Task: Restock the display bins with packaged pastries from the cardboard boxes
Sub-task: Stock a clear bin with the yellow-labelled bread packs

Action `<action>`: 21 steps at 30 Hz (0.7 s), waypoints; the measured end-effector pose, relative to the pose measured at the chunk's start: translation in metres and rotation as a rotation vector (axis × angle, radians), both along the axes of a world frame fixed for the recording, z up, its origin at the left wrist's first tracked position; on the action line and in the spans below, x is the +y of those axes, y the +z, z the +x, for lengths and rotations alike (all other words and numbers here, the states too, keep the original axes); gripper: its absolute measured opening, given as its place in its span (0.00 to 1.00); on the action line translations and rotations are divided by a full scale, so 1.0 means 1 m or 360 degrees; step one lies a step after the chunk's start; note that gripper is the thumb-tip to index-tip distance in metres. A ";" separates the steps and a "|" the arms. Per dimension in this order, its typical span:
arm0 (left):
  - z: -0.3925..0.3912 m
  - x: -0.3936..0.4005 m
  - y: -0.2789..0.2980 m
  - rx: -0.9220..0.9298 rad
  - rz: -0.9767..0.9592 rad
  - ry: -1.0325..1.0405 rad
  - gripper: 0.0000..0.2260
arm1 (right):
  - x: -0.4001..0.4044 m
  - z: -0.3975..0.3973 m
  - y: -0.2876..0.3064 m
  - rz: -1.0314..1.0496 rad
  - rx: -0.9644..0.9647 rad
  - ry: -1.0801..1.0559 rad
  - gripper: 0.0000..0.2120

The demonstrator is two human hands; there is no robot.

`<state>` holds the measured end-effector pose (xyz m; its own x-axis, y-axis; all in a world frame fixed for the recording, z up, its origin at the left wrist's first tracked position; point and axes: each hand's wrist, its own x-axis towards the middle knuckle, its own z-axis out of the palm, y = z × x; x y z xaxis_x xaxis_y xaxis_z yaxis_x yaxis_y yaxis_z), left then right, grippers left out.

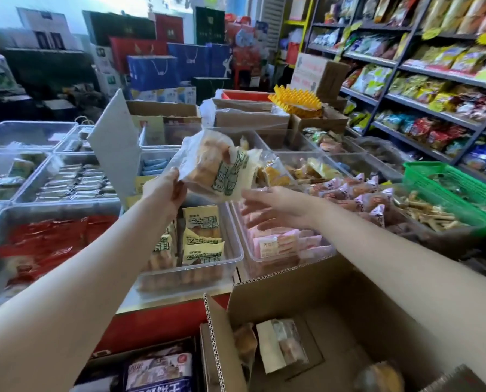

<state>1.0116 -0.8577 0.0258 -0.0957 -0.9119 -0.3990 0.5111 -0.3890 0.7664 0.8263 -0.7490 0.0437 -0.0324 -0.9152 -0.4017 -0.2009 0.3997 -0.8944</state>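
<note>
My left hand point(165, 188) grips a cream-and-green packaged pastry point(216, 165) by its left edge and holds it in the air above the clear display bin point(227, 267). That bin holds several matching cream-and-green packs. My right hand point(272, 206) is spread, fingers apart, just below and right of the held pack, over the neighbouring bin of pink packs point(281, 244). An open cardboard box point(335, 306) stands below in front of me, with a few wrapped pastries point(284, 343) left on its bottom.
Clear bins of red packs point(46, 244), dark bars point(74, 182) and pink triangular packs point(357, 193) surround the target bin. A green basket point(445, 188) sits at the right, before snack shelves point(434, 89). More cardboard boxes point(250, 114) stand behind the bins; another box point(157, 369) lies lower left.
</note>
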 end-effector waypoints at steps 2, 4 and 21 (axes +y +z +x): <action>-0.013 -0.004 0.004 0.0047 0.0020 0.0044 0.04 | -0.019 0.014 -0.005 0.0006 -0.0237 -0.0067 0.19; -0.025 -0.009 0.009 0.0062 -0.0005 0.0076 0.05 | -0.040 0.023 -0.011 0.0000 -0.0525 -0.0253 0.13; 0.037 -0.097 -0.086 -0.1697 -0.0449 -0.0650 0.13 | -0.200 0.010 -0.093 -0.0241 0.0466 -0.0668 0.10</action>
<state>1.0490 -0.9549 -0.0606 -0.1411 -0.9598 -0.2425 -0.5642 -0.1233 0.8163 0.8363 -0.9486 -0.0490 -0.4991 -0.8464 -0.1857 -0.3011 0.3703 -0.8787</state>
